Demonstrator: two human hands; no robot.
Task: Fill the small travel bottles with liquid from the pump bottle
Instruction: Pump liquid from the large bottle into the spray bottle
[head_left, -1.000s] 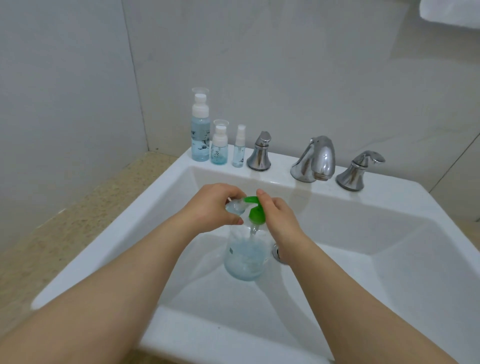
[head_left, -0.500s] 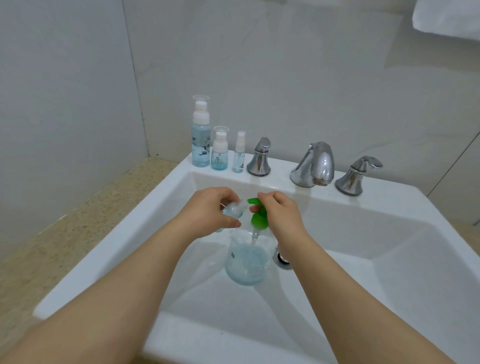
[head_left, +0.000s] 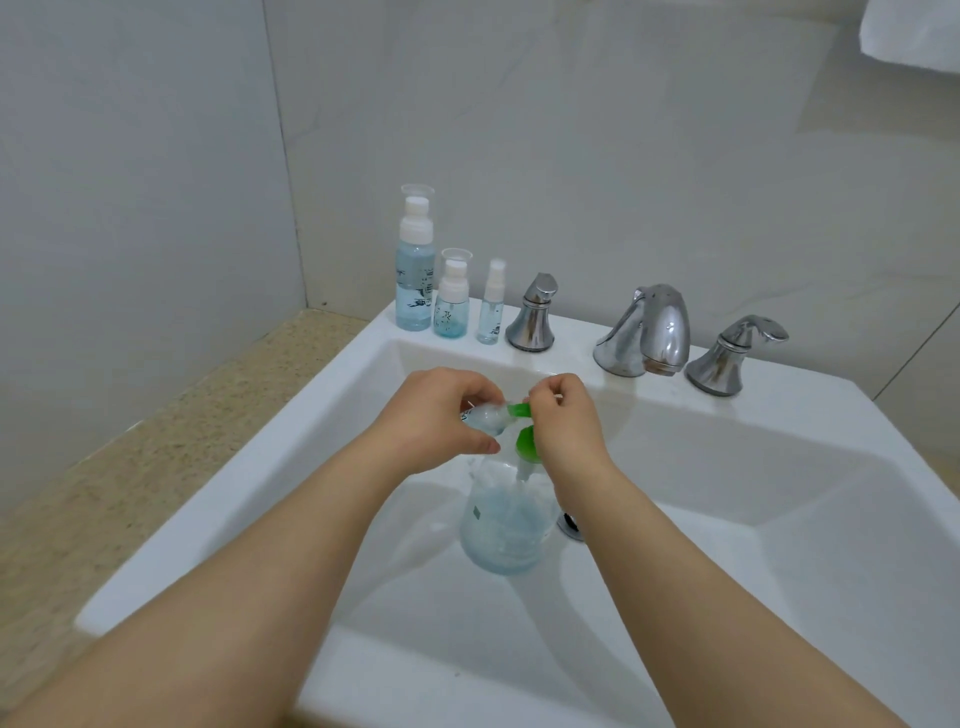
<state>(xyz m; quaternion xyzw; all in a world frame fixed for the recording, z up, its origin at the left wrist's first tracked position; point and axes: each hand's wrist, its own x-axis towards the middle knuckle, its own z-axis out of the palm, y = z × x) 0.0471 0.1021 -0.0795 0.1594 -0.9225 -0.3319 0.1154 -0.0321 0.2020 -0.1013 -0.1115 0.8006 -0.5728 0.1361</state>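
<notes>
Pump bottle (head_left: 506, 525) stood upright in the sink (head_left: 727, 467) basin, just left of the drain (head_left: 570, 522), partly filled with pale blue liquid. Its green pump head (head_left: 525, 442) sat at the top, and the spout (head_left: 519, 411) pointed left, toward the left hand (head_left: 436, 415).

Left hand was curled round a small travel bottle (head_left: 483, 415), which lay roughly sideways, long axis left-right, mouth end toward the spout tip. Mouth and spout tip met or nearly met; could not tell if the tip was inside the mouth, as fingers hid the joint.

Right hand (head_left: 566, 426) was on the right side of the pump, fingers bent down over the top, pinching the spout near its base. Both hands were close together, well above the basin floor.

Judgement: a pumping step was in hand, and the next press would depend on the bottle mouth staying lined up with the spout tip, otherwise liquid would spill into the basin.

A row of three travel bottles (head_left: 451, 312) stood upright and capped on the far ledge, left of the faucet (head_left: 649, 332), well apart from both hands. All showed blue liquid.
</notes>
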